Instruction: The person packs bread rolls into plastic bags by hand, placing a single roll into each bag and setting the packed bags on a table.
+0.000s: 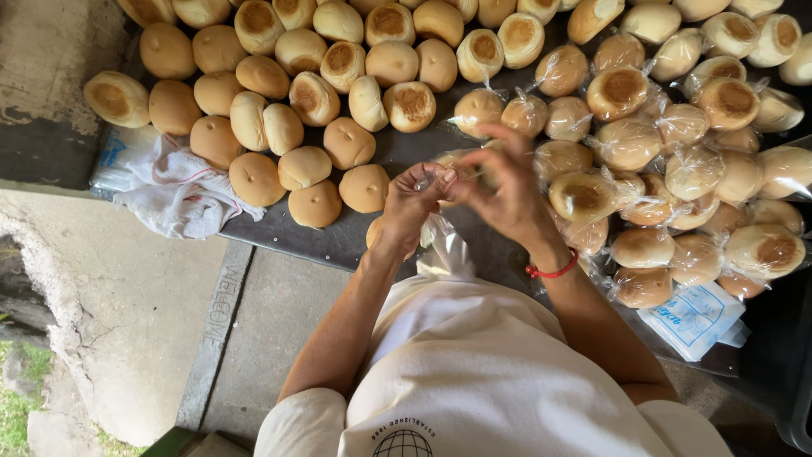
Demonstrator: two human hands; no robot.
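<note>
My left hand point(412, 203) and my right hand point(506, 190) meet above the dark table point(288, 233), fingers pinched on the neck of a clear plastic bag point(443, 245) that hangs down from them. A bread bun point(463, 165) shows between the hands, mostly hidden by the fingers. A red cord bracelet point(551, 271) circles my right wrist. Bare round buns point(304, 93) lie to the left and far side. Buns in tied clear bags point(677, 161) are piled at the right.
A crumpled white cloth point(173, 190) with a plastic packet under it lies at the table's left edge. A pack of blue-printed plastic bags point(694, 317) sits near the right front. Concrete floor point(127, 305) lies at lower left.
</note>
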